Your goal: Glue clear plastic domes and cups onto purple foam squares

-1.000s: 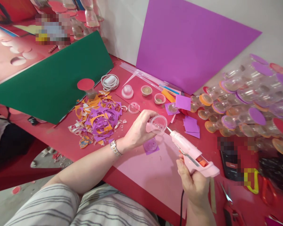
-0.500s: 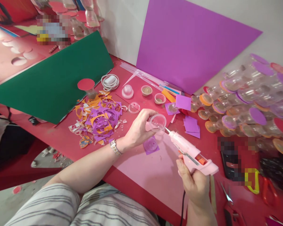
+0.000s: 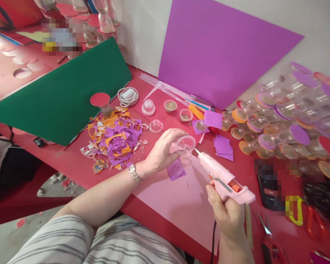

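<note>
My left hand [image 3: 163,152] holds a small clear plastic cup [image 3: 185,145] tilted above the pink sheet [image 3: 178,198]. My right hand [image 3: 227,212] grips a pink glue gun [image 3: 222,176], its metal tip touching the cup's rim on the right. Just below the cup, another clear cup sits on a purple square [image 3: 176,169] lying on the pink sheet.
A heap of purple and orange paper scraps [image 3: 114,137] lies left of my hands. Loose cups [image 3: 170,106] and purple squares [image 3: 222,145] sit behind. Stacked capped cups [image 3: 291,121] fill the right side. Scissors [image 3: 269,238] lie near right. Green [image 3: 60,91] and purple [image 3: 222,47] sheets lean behind.
The cup and the glue gun tip shifted slightly, staying together; the tip moved a little along the rim. Both hands stay in nearly the same place.
</note>
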Action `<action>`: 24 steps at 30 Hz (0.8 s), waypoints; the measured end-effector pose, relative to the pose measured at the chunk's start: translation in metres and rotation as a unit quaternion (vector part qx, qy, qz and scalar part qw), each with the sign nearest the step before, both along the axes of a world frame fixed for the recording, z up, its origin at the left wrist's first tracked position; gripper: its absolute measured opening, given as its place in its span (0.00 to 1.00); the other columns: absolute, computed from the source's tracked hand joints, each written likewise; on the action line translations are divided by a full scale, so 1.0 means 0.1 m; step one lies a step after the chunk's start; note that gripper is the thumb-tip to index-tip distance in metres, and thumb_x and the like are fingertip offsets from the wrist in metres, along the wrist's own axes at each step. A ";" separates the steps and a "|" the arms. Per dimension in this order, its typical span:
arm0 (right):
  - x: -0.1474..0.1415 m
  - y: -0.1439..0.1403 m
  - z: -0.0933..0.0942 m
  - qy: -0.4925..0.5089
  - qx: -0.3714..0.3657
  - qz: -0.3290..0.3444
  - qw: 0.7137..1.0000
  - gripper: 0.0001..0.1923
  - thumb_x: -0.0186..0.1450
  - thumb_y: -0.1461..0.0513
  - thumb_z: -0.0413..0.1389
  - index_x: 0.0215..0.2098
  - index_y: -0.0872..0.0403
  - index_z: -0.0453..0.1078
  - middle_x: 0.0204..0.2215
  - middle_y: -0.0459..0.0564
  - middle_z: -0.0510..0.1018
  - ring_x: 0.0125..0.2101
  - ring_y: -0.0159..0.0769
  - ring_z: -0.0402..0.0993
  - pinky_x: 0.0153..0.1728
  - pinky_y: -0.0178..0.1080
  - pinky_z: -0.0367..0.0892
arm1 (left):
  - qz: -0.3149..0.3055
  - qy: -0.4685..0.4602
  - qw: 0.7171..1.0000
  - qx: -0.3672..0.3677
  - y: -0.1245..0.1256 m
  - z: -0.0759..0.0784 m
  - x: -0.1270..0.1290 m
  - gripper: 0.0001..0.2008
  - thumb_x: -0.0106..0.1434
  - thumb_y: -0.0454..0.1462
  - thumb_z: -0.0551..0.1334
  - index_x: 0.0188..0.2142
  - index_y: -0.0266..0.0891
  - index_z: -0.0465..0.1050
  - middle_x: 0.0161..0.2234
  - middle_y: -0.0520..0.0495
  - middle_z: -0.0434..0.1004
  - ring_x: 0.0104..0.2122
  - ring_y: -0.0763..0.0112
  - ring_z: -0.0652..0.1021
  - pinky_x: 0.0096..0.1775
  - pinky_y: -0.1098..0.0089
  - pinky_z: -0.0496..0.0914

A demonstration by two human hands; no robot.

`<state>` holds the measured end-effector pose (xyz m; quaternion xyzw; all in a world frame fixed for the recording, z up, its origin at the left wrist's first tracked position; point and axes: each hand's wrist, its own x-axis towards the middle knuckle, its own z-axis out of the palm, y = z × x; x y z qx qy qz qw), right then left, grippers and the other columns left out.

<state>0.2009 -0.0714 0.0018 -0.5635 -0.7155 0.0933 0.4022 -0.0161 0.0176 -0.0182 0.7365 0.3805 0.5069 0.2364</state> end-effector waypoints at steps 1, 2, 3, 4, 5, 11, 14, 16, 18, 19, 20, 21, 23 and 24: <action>-0.02 0.00 0.00 0.007 0.005 0.001 1.000 0.19 0.67 0.49 0.55 0.28 0.53 0.75 0.19 0.49 0.79 0.16 0.34 0.74 0.19 0.33 0.72 | 0.000 -0.002 1.000 0.000 0.00 0.00 0.00 0.16 0.68 0.45 0.60 0.52 0.40 0.66 0.48 0.39 0.75 0.48 0.60 0.76 0.49 0.59 0.72; -0.03 0.01 -0.01 0.011 0.008 0.003 1.000 0.18 0.67 0.50 0.55 0.28 0.53 0.74 0.20 0.48 0.79 0.16 0.34 0.75 0.19 0.33 0.72 | 0.001 -0.004 1.000 0.000 0.00 0.00 0.00 0.16 0.68 0.45 0.60 0.52 0.40 0.66 0.48 0.39 0.75 0.48 0.60 0.76 0.49 0.59 0.72; -0.03 0.01 -0.01 0.013 0.011 0.009 1.000 0.17 0.67 0.51 0.56 0.29 0.53 0.74 0.20 0.48 0.80 0.17 0.34 0.75 0.19 0.33 0.72 | 0.004 -0.006 1.000 0.000 0.00 -0.01 0.00 0.16 0.68 0.44 0.60 0.52 0.39 0.66 0.48 0.39 0.75 0.48 0.61 0.76 0.49 0.60 0.72; -0.03 0.00 -0.03 0.016 0.014 0.016 1.000 0.15 0.67 0.52 0.56 0.29 0.53 0.74 0.20 0.48 0.80 0.18 0.34 0.76 0.19 0.32 0.73 | 0.007 -0.008 1.000 0.002 0.00 -0.01 0.00 0.16 0.68 0.44 0.60 0.52 0.39 0.66 0.48 0.39 0.75 0.48 0.61 0.76 0.49 0.60 0.72; -0.03 0.00 -0.04 0.020 0.016 0.023 0.999 0.13 0.67 0.54 0.57 0.30 0.54 0.74 0.21 0.48 0.80 0.18 0.35 0.76 0.19 0.32 0.73 | 0.010 -0.009 1.000 0.004 0.01 -0.01 -0.01 0.16 0.68 0.44 0.61 0.51 0.39 0.66 0.48 0.39 0.75 0.47 0.61 0.76 0.49 0.61 0.72; 0.03 -0.05 -0.14 0.035 -0.005 0.034 0.999 0.08 0.65 0.57 0.59 0.33 0.54 0.75 0.24 0.49 0.81 0.23 0.38 0.79 0.23 0.34 0.76 | 0.007 -0.010 1.000 0.017 0.01 -0.02 -0.01 0.17 0.68 0.44 0.60 0.52 0.38 0.66 0.48 0.38 0.75 0.48 0.62 0.76 0.50 0.62 0.72; 0.03 -0.06 -0.15 0.032 -0.002 0.040 0.999 0.08 0.65 0.58 0.60 0.33 0.54 0.75 0.24 0.49 0.81 0.22 0.37 0.79 0.23 0.34 0.76 | 0.017 0.002 1.000 0.006 0.01 -0.02 -0.02 0.17 0.69 0.44 0.60 0.52 0.38 0.66 0.49 0.38 0.75 0.48 0.61 0.76 0.50 0.60 0.72; 0.03 -0.07 -0.15 0.036 0.003 0.044 0.998 0.08 0.65 0.58 0.59 0.32 0.54 0.75 0.23 0.49 0.81 0.22 0.37 0.79 0.23 0.34 0.76 | 0.023 0.008 1.000 -0.003 0.01 -0.02 -0.02 0.17 0.69 0.45 0.60 0.53 0.39 0.66 0.49 0.38 0.75 0.49 0.61 0.76 0.50 0.60 0.72; 0.01 -0.06 -0.13 0.039 -0.002 0.048 0.998 0.09 0.66 0.58 0.59 0.32 0.54 0.75 0.23 0.49 0.81 0.22 0.37 0.79 0.23 0.34 0.76 | 0.022 0.007 1.000 -0.004 0.02 -0.02 -0.01 0.17 0.68 0.45 0.60 0.52 0.39 0.66 0.49 0.39 0.75 0.49 0.61 0.76 0.49 0.60 0.72; 0.01 -0.05 -0.11 0.041 -0.003 0.046 0.998 0.09 0.66 0.57 0.59 0.32 0.54 0.75 0.22 0.49 0.81 0.21 0.37 0.78 0.22 0.33 0.75 | 0.019 0.005 1.000 -0.002 0.02 -0.02 -0.01 0.17 0.68 0.45 0.60 0.52 0.39 0.66 0.49 0.39 0.75 0.48 0.61 0.76 0.49 0.60 0.72; 0.00 -0.04 -0.09 0.040 0.000 0.041 0.998 0.10 0.66 0.56 0.58 0.31 0.54 0.74 0.22 0.48 0.80 0.20 0.36 0.77 0.21 0.33 0.74 | 0.016 0.003 1.000 0.001 0.02 -0.02 -0.01 0.17 0.68 0.45 0.60 0.52 0.39 0.66 0.49 0.39 0.75 0.48 0.61 0.76 0.49 0.60 0.72; -0.01 -0.03 -0.07 0.036 0.004 0.034 0.999 0.11 0.66 0.56 0.58 0.31 0.54 0.74 0.21 0.48 0.80 0.19 0.35 0.76 0.19 0.33 0.73 | 0.014 0.001 1.000 0.003 0.02 -0.02 -0.01 0.17 0.68 0.44 0.60 0.52 0.39 0.66 0.49 0.39 0.75 0.48 0.61 0.76 0.49 0.60 0.72; -0.03 -0.01 -0.03 0.028 0.018 0.022 0.999 0.13 0.67 0.54 0.58 0.29 0.54 0.74 0.20 0.47 0.79 0.16 0.33 0.74 0.17 0.32 0.71 | 0.012 -0.003 1.000 0.009 0.01 -0.02 0.00 0.16 0.68 0.44 0.60 0.52 0.39 0.66 0.48 0.39 0.75 0.48 0.61 0.76 0.48 0.61 0.72; -0.04 0.00 -0.01 0.024 0.021 0.021 0.999 0.14 0.67 0.54 0.57 0.28 0.53 0.74 0.19 0.47 0.79 0.16 0.33 0.73 0.17 0.32 0.70 | 0.010 -0.005 1.000 0.012 0.01 -0.02 0.00 0.16 0.68 0.44 0.61 0.52 0.39 0.66 0.48 0.39 0.75 0.48 0.61 0.76 0.48 0.61 0.72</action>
